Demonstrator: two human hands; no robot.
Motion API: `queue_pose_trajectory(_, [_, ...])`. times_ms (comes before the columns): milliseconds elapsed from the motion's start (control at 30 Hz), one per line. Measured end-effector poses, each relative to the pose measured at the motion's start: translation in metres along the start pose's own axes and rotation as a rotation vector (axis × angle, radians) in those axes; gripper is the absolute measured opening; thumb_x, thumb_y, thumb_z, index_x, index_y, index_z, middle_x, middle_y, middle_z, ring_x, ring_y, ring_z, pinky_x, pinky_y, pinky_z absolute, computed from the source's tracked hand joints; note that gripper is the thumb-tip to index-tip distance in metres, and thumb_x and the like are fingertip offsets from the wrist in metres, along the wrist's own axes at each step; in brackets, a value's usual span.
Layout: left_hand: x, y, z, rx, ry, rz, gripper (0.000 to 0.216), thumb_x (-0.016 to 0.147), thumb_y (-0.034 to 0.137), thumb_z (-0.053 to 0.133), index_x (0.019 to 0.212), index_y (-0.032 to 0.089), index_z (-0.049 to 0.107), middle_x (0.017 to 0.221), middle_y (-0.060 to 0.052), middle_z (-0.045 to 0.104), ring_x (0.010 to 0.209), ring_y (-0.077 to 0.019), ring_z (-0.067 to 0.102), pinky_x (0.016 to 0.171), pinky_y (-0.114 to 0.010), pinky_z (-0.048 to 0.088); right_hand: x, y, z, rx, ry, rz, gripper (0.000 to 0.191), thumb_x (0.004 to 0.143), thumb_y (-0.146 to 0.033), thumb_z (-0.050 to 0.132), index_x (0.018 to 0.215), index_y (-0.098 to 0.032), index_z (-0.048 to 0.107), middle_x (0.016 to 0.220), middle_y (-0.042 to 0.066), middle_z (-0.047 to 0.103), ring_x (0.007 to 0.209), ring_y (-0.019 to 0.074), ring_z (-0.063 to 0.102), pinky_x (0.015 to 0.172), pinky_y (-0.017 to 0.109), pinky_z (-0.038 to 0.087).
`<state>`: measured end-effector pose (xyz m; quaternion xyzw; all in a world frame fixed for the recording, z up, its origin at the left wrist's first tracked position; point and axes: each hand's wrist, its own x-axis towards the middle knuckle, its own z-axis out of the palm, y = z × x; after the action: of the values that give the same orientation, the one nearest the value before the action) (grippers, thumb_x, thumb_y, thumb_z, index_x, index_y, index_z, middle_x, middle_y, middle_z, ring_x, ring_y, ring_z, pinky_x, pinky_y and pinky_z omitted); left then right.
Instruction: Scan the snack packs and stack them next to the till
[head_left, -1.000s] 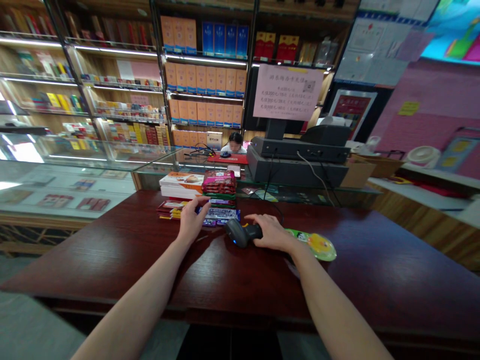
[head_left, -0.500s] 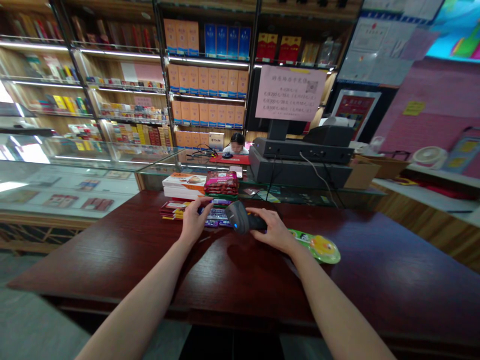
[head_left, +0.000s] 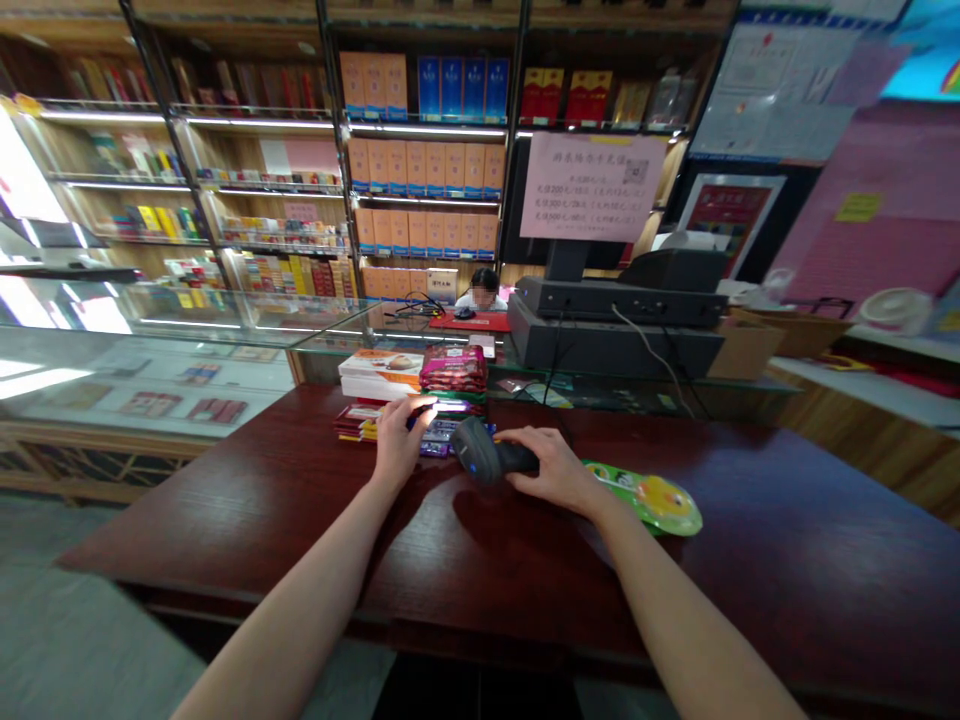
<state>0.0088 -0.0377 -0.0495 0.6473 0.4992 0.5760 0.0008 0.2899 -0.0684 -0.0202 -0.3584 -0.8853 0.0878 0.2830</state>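
Note:
My right hand point(head_left: 553, 466) is wrapped round the handle of a black barcode scanner point(head_left: 478, 452), held above the table with its head to the left. A small blue light shows on the scanner. My left hand point(head_left: 399, 438) pinches the left end of a narrow purple-wrapped snack bar point(head_left: 453, 406), and white light falls across the wrapper. More purple packets point(head_left: 436, 447) lie just below it. Behind my left hand are a white and orange box point(head_left: 380, 378) and a stack of dark red snack packets point(head_left: 454, 367).
A green package with a yellow duck shape point(head_left: 667, 500) lies on the dark wooden table point(head_left: 457, 580) by my right forearm. Beyond the table stand a glass counter point(head_left: 187, 345) and a black cash register point(head_left: 622, 325). A person point(head_left: 482, 292) is behind the counter.
Bright light now falls on the purple bar in my left hand. The scanner's head has tilted slightly. The whole view has shifted a little, moving things rightward.

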Motion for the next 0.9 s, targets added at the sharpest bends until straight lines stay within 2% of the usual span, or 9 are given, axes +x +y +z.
queue_pose_trajectory(400, [0.0001,0.0046,-0.0015,0.0,0.01,0.004,0.018,0.089,0.031,0.065,0.105,0.028,0.073,0.102,-0.003,0.073,0.101,-0.0229,0.06,0.096,-0.04,0.047,0.0,-0.0018,0.0001,-0.008,-0.031,0.014,0.051,0.076,-0.022,0.069,0.125,-0.027,0.06,0.118,0.005,0.07,0.111,0.024,0.063,0.105,0.046,0.035])
queue_pose_trajectory(600, [0.0006,0.0057,-0.0022,-0.005,-0.003,-0.022,0.02,0.089,0.033,0.064,0.105,0.028,0.073,0.1,-0.004,0.072,0.099,-0.0232,0.06,0.095,-0.041,0.047,-0.002,-0.0063,0.0042,-0.015,-0.179,-0.023,0.051,0.074,-0.023,0.071,0.124,-0.031,0.063,0.114,0.002,0.072,0.111,0.0241,0.064,0.115,0.053,0.026])
queue_pose_trajectory(900, [-0.0002,0.0086,-0.002,-0.024,-0.023,-0.038,0.017,0.09,0.034,0.063,0.102,0.027,0.072,0.097,-0.003,0.073,0.097,-0.0218,0.062,0.092,-0.038,0.048,-0.0038,-0.0087,0.0004,0.019,-0.285,0.023,0.051,0.071,-0.024,0.073,0.121,-0.035,0.067,0.11,0.002,0.073,0.109,0.0274,0.065,0.115,0.063,0.023])
